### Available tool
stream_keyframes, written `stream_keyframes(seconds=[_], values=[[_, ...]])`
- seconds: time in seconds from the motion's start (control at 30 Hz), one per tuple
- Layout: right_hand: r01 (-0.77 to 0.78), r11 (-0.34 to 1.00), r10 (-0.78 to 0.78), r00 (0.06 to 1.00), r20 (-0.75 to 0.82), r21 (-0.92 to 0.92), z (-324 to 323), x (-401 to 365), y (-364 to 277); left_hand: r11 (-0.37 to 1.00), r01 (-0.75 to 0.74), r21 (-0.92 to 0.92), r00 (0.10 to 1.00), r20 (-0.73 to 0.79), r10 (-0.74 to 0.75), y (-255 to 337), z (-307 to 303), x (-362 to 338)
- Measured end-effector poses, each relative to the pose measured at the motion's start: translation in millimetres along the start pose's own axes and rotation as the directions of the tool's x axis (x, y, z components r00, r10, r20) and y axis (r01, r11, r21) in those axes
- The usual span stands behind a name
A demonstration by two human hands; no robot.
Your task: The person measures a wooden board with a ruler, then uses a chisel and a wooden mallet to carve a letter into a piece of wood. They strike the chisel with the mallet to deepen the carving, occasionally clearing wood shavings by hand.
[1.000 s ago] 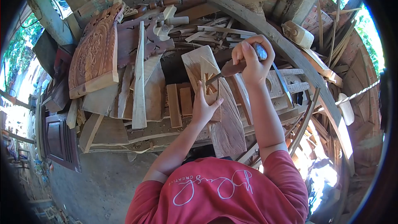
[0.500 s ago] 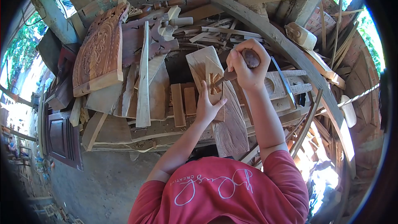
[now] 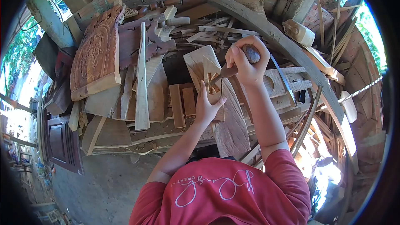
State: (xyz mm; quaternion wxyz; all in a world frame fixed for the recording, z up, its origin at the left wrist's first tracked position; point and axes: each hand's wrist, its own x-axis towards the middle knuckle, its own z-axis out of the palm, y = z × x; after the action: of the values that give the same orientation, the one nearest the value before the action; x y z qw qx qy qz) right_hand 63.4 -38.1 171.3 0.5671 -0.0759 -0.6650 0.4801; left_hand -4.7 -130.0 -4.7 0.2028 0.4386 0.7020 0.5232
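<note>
My right fingers (image 3: 233,55) are clenched round the chisel (image 3: 229,72), its tip at the carved block (image 3: 214,98). That block lies on the wide board (image 3: 232,131), grasped between my left fingers (image 3: 203,91) (thumb on its right).

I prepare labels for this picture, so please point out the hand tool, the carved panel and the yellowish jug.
Hand tool (image 3: 252,53): head view, round end of its handle.
Carved panel (image 3: 95,56): head view, carved face.
Yellowish jug (image 3: 299,33): head view, its side.
</note>
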Motion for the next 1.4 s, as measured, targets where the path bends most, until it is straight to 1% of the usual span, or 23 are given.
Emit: stream_keyframes(seconds=[0.2,0.33,0.4,0.47,0.53,0.6,0.67,0.73,0.8,0.83,0.9,0.93,1.0,1.03,1.07,1.1,1.13,1.17,1.2,1.23,1.27,1.33,1.4], values=[[-0.058,0.996,0.058,0.998,0.006,0.070,4.7,4.1,0.1,1.000,0.021,0.002,1.000,0.010,-0.021,3.3,-1.7,-0.4],[-0.100,0.994,0.099,0.995,0.026,0.034,10.2,6.0,0.8,1.000,-0.023,-0.008,1.000,-0.013,0.023,-1.7,0.7,0.8],[-0.028,0.998,0.031,0.999,0.044,-0.062,14.5,6.8,4.7,1.000,0.000,-0.002,1.000,-0.005,0.000,-1.3,0.9,0.4],[-0.039,0.998,0.041,0.998,0.042,-0.052,22.6,7.9,0.8,1.000,-0.016,0.001,1.000,-0.008,0.016,-4.1,1.5,0.2],[0.052,0.977,-0.033,0.995,0.094,-0.206,28.3,9.4,1.8,0.999,-0.033,0.005,0.999,-0.010,0.033,-4.6,2.7,1.6],[0.016,0.977,0.000,0.997,0.078,-0.213,34.6,10.7,3.8,0.999,-0.039,0.019,0.999,-0.015,0.039,-4.7,2.3,1.3],[0.088,0.957,-0.080,0.996,0.041,-0.276,40.5,12.5,3.9,1.000,-0.016,0.007,1.000,0.009,0.016,-2.4,0.4,0.8],[0.093,0.956,-0.082,0.995,0.051,-0.279,43.2,11.4,3.5,1.000,0.004,-0.007,1.000,0.027,-0.004,-1.7,-1.4,2.3],[0.112,0.953,-0.091,0.992,0.086,-0.281,44.4,11.9,3.9,0.938,-0.071,0.340,0.997,0.048,0.058,-0.5,-5.0,9.8],[0.038,0.971,-0.015,0.995,0.097,-0.237,45.1,11.5,4.7,0.941,-0.067,0.332,0.998,0.027,0.061,2.8,-8.6,15.8],[-0.133,0.981,0.150,0.982,0.113,-0.142,46.0,10.4,5.2,0.935,-0.261,0.241,0.963,-0.009,0.271,13.2,-21.8,33.0],[-0.125,0.982,0.142,0.982,0.121,-0.141,45.7,11.5,4.0,0.934,-0.263,0.242,0.961,-0.018,0.276,23.3,-30.9,42.8],[-0.097,0.961,0.126,0.987,0.095,-0.258,43.1,13.1,0.0,0.907,-0.414,0.071,0.910,0.014,0.414,50.3,-48.2,61.2],[-0.091,0.961,0.121,0.988,0.100,-0.260,40.5,15.7,-2.8,0.920,-0.388,-0.060,0.920,0.031,0.390,77.5,-59.5,62.6],[-0.038,0.938,0.101,0.981,0.167,-0.346,37.1,19.4,-5.4,0.919,-0.389,-0.063,0.920,0.027,0.391,93.8,-64.9,65.3],[0.020,0.906,0.088,0.968,0.234,-0.424,33.1,22.2,-7.4,0.882,-0.453,-0.128,0.891,-0.049,0.451,107.1,-68.0,68.9],[0.024,0.906,0.084,0.968,0.235,-0.423,28.2,24.5,-8.7,0.834,-0.520,-0.186,0.854,-0.128,0.504,116.0,-69.2,76.0],[0.094,0.881,0.066,0.947,0.315,-0.465,21.8,25.8,-9.5,0.803,-0.508,-0.310,0.860,-0.138,0.491,121.5,-68.4,85.7],[0.162,0.851,0.055,0.919,0.391,-0.500,13.9,25.8,-10.1,0.803,-0.507,-0.312,0.861,-0.135,0.491,123.3,-68.6,91.0],[0.054,0.902,0.137,0.905,0.402,-0.429,3.9,25.0,-10.0,0.799,-0.480,-0.361,0.876,-0.149,0.459,124.8,-68.2,95.0],[0.053,0.900,0.137,0.908,0.396,-0.432,-5.0,22.4,-9.5,0.791,-0.454,-0.411,0.890,-0.160,0.428,125.4,-67.2,96.7],[-0.264,0.962,0.273,0.938,0.213,-0.070,-25.1,12.2,-5.6,0.788,-0.395,-0.473,0.913,-0.109,0.392,124.1,-66.6,96.9],[-0.394,0.912,0.403,0.912,0.077,-0.113,-58.1,-9.8,22.1,0.773,-0.266,-0.576,0.949,-0.014,0.316,123.0,-65.6,97.8]])
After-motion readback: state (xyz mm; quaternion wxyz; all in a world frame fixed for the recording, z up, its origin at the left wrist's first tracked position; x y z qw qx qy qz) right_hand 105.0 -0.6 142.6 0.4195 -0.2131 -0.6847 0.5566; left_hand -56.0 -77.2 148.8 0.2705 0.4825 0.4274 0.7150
